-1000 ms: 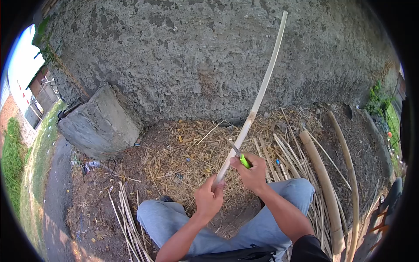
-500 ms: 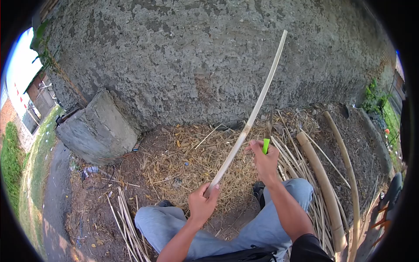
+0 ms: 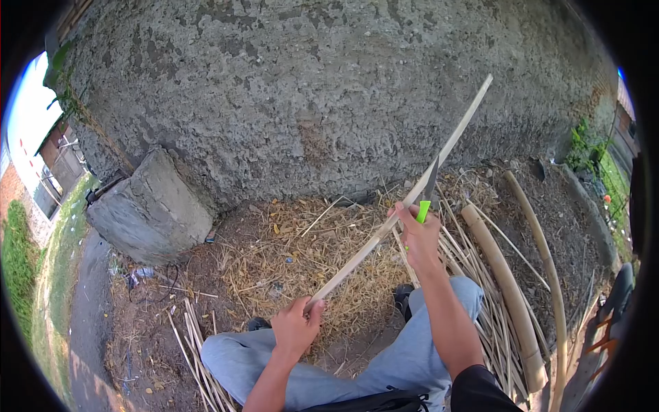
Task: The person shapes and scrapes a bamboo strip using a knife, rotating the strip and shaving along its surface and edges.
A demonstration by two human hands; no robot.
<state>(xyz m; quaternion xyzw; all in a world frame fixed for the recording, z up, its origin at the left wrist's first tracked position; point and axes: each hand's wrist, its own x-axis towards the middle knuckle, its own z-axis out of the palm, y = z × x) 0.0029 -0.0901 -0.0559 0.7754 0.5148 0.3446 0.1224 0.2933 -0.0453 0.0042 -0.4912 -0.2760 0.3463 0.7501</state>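
Note:
A long pale bamboo strip (image 3: pixel 353 262) slants from lower left to upper right in front of me. Its lower end is in my left hand (image 3: pixel 296 327), with fingers closed round it. My right hand (image 3: pixel 420 237) is closed on the green handle of a knife (image 3: pixel 430 189), whose dark blade points up beside the strip. The fingertips of that same hand touch the strip just above its brownish node.
Thin strips (image 3: pixel 195 353) lie at left, more strips (image 3: pixel 491 316) by my right knee, beside a thick bamboo piece (image 3: pixel 504 295) and a curved pole (image 3: pixel 542 254). A rough wall (image 3: pixel 309 89) rises ahead; a concrete block (image 3: pixel 154 209) stands at its left.
The strip has tilted further right and its far end is lower. My left hand has moved left and down. My right hand has come away from the strip and returned to it higher up.

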